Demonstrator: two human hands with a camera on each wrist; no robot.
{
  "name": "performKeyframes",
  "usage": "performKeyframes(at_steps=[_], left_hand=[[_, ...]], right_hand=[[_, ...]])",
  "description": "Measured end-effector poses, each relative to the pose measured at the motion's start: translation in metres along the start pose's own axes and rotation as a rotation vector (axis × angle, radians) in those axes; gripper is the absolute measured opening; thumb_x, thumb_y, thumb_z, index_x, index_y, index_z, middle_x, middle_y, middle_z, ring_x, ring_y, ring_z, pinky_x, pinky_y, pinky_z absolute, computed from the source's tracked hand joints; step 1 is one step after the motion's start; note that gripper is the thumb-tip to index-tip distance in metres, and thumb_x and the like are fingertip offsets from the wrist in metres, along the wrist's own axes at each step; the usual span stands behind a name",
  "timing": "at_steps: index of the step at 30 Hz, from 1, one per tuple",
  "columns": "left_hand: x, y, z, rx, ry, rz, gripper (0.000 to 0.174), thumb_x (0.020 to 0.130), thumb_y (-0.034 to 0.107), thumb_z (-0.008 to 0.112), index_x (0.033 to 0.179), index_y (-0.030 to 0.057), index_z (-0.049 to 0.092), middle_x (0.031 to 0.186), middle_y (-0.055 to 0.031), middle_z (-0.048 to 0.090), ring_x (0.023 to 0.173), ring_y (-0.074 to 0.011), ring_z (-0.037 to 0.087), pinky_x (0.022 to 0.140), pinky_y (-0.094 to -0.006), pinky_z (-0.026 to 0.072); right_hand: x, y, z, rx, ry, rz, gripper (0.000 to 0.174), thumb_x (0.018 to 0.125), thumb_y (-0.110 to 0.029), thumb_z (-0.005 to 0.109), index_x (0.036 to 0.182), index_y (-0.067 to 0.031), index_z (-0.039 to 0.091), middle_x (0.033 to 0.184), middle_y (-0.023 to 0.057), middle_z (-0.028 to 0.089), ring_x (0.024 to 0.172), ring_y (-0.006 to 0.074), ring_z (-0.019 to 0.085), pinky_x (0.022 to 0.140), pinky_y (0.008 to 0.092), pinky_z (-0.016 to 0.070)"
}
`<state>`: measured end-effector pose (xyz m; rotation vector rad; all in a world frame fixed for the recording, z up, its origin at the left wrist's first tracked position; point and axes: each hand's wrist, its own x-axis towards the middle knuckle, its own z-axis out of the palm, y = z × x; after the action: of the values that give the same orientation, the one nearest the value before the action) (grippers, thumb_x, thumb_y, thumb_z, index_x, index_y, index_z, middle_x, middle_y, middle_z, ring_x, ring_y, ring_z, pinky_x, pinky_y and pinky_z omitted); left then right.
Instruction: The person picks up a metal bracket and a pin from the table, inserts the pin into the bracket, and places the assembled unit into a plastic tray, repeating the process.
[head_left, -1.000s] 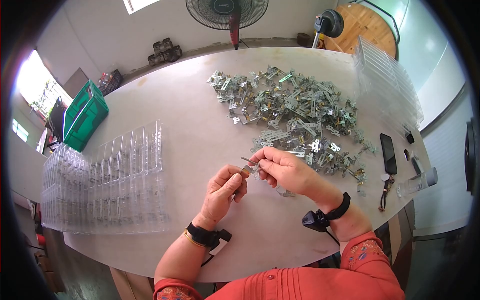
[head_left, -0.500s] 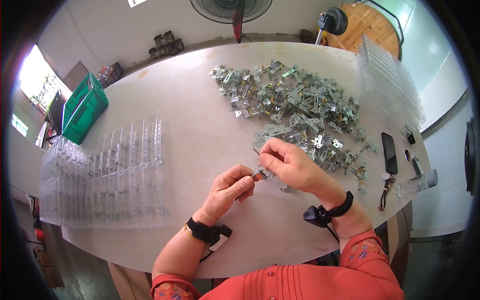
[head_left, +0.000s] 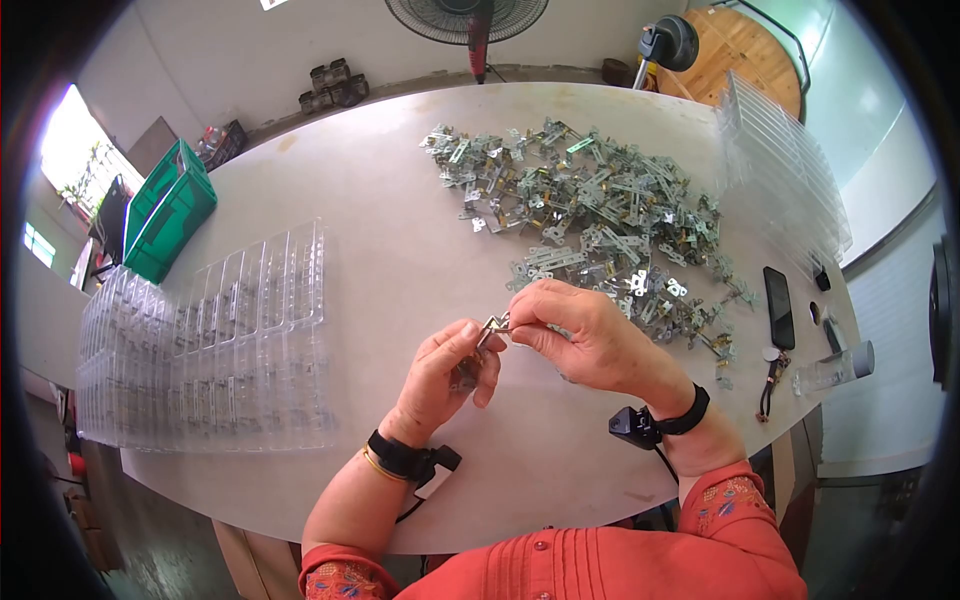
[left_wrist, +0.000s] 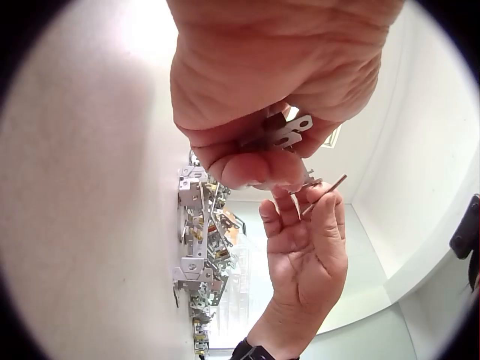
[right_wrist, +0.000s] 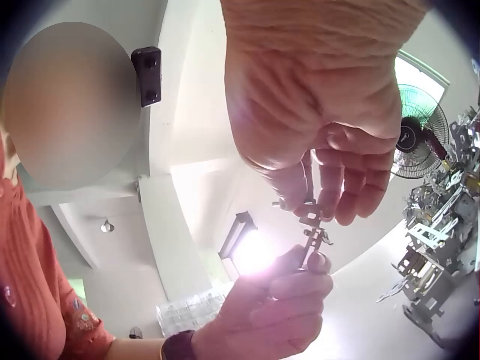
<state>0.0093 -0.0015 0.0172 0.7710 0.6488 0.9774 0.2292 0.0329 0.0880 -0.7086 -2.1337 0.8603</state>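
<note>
The left hand [head_left: 436,376] holds a small metal bracket [head_left: 494,325] between thumb and curled fingers. In the left wrist view, flat metal tabs with holes [left_wrist: 301,124] stick out of that grip. The right hand [head_left: 574,335] is at the bracket's other side, its thumb and forefinger pinching a thin metal pin [left_wrist: 337,184]. Seen from the right wrist view, the bracket [right_wrist: 313,237] stands upright between the two hands, partly hidden by the fingertips. A large heap of metal brackets [head_left: 600,190] lies on the table beyond the right hand.
Clear plastic trays with parts [head_left: 250,350] stand at the left, a green crate [head_left: 170,215] behind them. More clear trays [head_left: 780,170] stand at the back right. A phone [head_left: 777,308], a keyring and a clear bottle [head_left: 835,368] lie near the table's right edge.
The bracket and left fingers have tilted upward since half a second ago. The right hand has come down and closer to the left hand, with the pin now at the bracket.
</note>
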Motion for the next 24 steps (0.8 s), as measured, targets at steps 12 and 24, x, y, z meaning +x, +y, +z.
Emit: performKeyframes(at_steps=[12,24], left_hand=[[0.006,-0.005,-0.002,-0.069,-0.107,0.317,0.05,0.106,0.014,0.05,0.153,0.0057,0.038,0.15,-0.015,0.049,0.127,-0.0321,0.058,0.099,-0.0414,0.0516],[0.011,-0.008,-0.011,0.018,0.071,0.392,0.036,0.109,0.027,0.047,0.137,0.0059,0.055,0.131,-0.0114,0.064,0.124,-0.0245,0.061,0.101,-0.0398,0.0505]], right_hand=[[0.003,0.014,0.003,0.638,0.276,0.48,0.013,0.103,-0.013,0.061,0.104,-0.0009,0.063,0.091,0.0031,0.067,0.088,0.0104,0.067,0.08,0.0251,0.0572],[0.0,0.013,0.012,0.669,0.12,0.619,0.016,0.103,-0.015,0.061,0.104,0.0009,0.062,0.094,0.003,0.065,0.084,0.0107,0.066,0.078,0.0261,0.0563]])
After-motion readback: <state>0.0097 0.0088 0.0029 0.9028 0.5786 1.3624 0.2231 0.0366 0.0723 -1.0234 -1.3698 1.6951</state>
